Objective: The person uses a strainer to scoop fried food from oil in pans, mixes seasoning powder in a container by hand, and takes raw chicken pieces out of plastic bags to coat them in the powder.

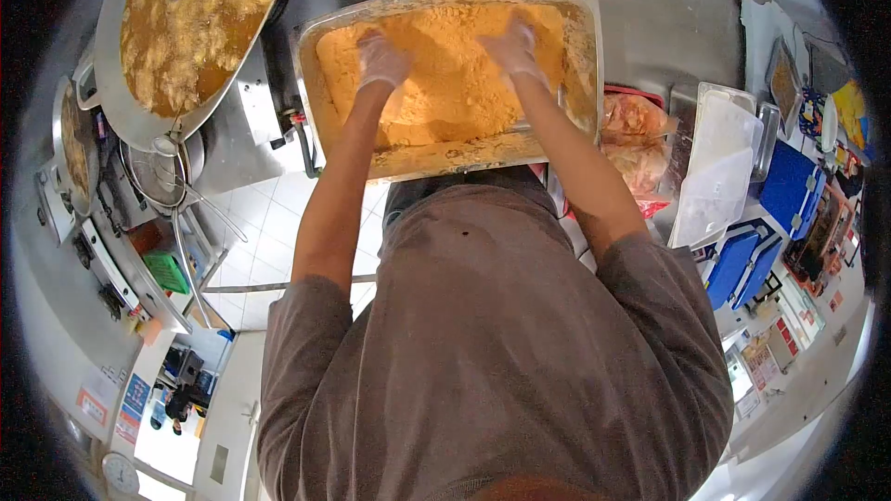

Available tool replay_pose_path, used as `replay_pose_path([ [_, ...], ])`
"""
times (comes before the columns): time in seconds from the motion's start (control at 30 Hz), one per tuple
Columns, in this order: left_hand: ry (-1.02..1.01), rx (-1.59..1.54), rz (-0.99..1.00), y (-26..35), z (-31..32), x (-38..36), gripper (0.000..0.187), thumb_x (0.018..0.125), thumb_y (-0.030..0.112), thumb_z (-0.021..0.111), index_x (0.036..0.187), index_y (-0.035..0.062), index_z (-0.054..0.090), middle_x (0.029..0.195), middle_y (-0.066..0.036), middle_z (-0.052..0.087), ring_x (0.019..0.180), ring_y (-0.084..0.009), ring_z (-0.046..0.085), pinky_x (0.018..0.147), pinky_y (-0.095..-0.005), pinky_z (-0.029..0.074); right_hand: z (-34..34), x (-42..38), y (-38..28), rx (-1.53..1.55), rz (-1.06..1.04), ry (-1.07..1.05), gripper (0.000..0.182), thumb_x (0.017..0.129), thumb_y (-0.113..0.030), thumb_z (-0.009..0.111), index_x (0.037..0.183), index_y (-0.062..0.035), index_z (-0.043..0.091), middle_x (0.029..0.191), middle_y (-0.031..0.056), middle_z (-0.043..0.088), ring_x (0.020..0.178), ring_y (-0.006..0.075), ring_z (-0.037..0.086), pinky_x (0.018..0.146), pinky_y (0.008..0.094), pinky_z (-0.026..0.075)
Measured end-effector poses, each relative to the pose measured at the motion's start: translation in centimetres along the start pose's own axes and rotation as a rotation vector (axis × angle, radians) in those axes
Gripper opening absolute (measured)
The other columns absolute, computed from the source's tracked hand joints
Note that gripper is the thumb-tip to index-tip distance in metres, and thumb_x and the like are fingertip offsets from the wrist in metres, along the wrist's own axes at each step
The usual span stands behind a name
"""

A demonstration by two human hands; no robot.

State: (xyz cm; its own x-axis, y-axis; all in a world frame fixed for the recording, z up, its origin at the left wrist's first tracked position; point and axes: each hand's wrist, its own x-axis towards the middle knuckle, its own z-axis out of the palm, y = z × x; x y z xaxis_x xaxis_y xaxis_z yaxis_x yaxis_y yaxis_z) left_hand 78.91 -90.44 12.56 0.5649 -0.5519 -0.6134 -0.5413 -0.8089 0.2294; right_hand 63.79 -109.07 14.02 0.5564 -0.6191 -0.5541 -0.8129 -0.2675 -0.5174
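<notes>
A large metal tray (450,162) in front of me holds a thick bed of orange breading flour (436,83). Both of my hands wear clear plastic gloves. My left hand (383,62) is at the left part of the flour, its fingertips blurred and partly sunk in it. Toward the right side, my right hand (513,48) touches the flour with thumb and fingers spread apart, somewhat smeared by motion. No held piece shows in either hand; anything under the flour is hidden.
At upper left, a big pan of bubbling oil (195,19) with pieces frying stands close to the tray. A wire strainer (153,172) hangs below it. Bags of raw meat (636,144) and a white plastic container (715,167) lie to the right. Blue boxes (789,186) stand farther right.
</notes>
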Motion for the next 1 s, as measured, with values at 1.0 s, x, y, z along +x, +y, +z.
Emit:
replay_pose_path([
  [1.0,0.365,-0.028,0.086,-3.4,1.2,-1.8,0.055,0.092,0.038,0.055,0.131,-0.0010,0.058,0.125,-0.028,0.063,0.111,-0.0403,0.064,0.093,-0.0463,0.053,-2.9,0.2,2.5,-0.724,-0.245,0.145,0.034,0.092,-0.035,0.063,0.099,-0.0025,0.073,0.105,0.0208,0.071,0.092,0.0353,0.068,0.086,0.0434,0.056],
])
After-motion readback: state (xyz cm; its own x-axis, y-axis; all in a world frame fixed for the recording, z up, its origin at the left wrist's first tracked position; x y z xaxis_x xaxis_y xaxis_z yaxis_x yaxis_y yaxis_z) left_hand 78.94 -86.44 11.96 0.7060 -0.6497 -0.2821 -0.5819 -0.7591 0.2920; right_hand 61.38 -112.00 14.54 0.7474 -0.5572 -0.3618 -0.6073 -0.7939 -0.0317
